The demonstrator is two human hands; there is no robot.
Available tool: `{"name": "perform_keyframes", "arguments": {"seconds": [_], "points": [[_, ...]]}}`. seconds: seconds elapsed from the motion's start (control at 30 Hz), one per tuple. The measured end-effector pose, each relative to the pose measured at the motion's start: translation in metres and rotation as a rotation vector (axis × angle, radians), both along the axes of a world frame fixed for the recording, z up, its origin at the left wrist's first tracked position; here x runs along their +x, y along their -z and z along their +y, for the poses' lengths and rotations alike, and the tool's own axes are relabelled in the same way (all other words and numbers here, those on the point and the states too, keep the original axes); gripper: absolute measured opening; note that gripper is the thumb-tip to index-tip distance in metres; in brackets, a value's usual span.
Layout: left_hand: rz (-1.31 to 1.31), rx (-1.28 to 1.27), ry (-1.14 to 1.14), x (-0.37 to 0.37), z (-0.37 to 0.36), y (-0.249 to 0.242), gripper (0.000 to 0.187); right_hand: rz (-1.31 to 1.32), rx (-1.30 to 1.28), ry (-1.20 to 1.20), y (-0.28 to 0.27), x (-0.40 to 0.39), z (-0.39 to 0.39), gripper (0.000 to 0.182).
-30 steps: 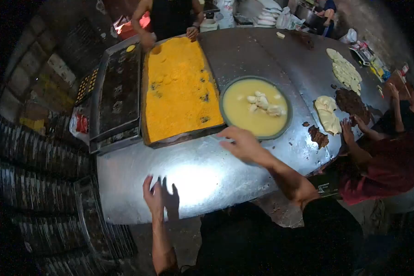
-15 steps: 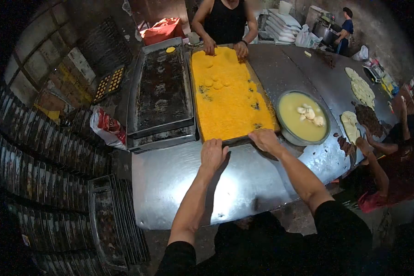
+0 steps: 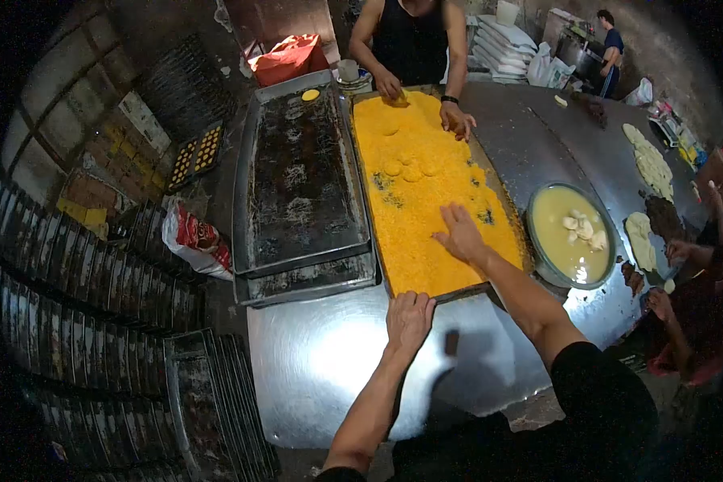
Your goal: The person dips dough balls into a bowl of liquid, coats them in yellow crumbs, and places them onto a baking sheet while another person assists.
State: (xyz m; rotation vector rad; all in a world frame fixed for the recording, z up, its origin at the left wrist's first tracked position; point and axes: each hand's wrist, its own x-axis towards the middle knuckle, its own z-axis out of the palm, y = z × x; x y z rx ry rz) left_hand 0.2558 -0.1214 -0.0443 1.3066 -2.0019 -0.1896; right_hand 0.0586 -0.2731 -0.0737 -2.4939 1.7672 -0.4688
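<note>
A long tray (image 3: pixel 467 291) lies on the metal table, covered with bright yellow crumbs (image 3: pixel 426 201). Dark patches of its bottom show through in places, and a few round lumps lie under the crumbs near the middle. My left hand (image 3: pixel 410 320) has its fingers curled over the tray's near edge, close to the left corner. Over the right half of the crumbs, my right hand (image 3: pixel 463 233) is spread palm down with fingers apart, touching or just above them. At the far end, another person's hands (image 3: pixel 390 85) are at the crumbs.
Left of the tray are stacked dark baking trays (image 3: pixel 297 181), the top one holding a yellow disc (image 3: pixel 310 95). To the right, a bowl (image 3: pixel 572 281) holds yellow liquid with pale lumps (image 3: pixel 584 229). Beyond it, a co-worker handles pale dough (image 3: pixel 640 241). Tray racks (image 3: pixel 88 321) fill the left.
My right hand has left the tray's near edge and moved forward over the crumbs, its fingers opened. My left hand stays on the edge. The person opposite has lifted one hand off the crumbs.
</note>
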Motion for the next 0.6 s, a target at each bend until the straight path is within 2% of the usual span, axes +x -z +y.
{"name": "perform_keyframes", "arguments": {"seconds": [0.07, 0.1, 0.17, 0.2, 0.27, 0.33, 0.37, 0.43, 0.5, 0.57, 0.6], "points": [[0.036, 0.245, -0.012, 0.000, -0.004, -0.015, 0.018, -0.165, 0.049, 0.218, 0.009, -0.015, -0.041, 0.071], [0.084, 0.385, -0.025, 0.001, -0.011, -0.025, 0.022, -0.177, 0.057, 0.218, 0.018, -0.026, -0.062, 0.071], [0.279, 0.551, -0.071, 0.005, -0.041, -0.039, 0.028, -0.416, -0.025, 0.315, 0.039, -0.048, -0.108, 0.072], [0.261, 0.410, -0.011, 0.010, -0.064, -0.036, 0.030, -0.429, -0.007, 0.319, 0.049, -0.057, -0.128, 0.072], [0.313, 0.480, -0.007, 0.013, -0.122, -0.036, 0.043, -0.566, -0.151, 0.264, 0.056, -0.077, -0.176, 0.070], [0.398, 0.541, -0.038, 0.011, -0.188, -0.020, 0.049, -0.623, -0.056, 0.408, 0.039, -0.079, -0.214, 0.071], [0.433, 0.630, -0.076, 0.008, -0.216, -0.021, 0.054, -0.634, -0.046, 0.404, 0.033, -0.079, -0.234, 0.071], [0.467, 0.707, -0.131, 0.006, -0.261, -0.017, 0.059, -0.826, 0.176, 0.497, 0.021, -0.074, -0.268, 0.074], [0.392, 0.711, -0.184, 0.003, -0.300, -0.007, 0.072, -0.863, 0.175, 0.467, 0.013, -0.062, -0.283, 0.077], [0.446, 0.716, -0.215, -0.001, -0.336, 0.008, 0.077, -0.556, 0.267, 0.196, 0.011, -0.055, -0.292, 0.079], [0.500, 0.730, -0.249, -0.004, -0.350, 0.020, 0.082, -0.580, 0.311, 0.171, 0.009, -0.051, -0.296, 0.081]]}}
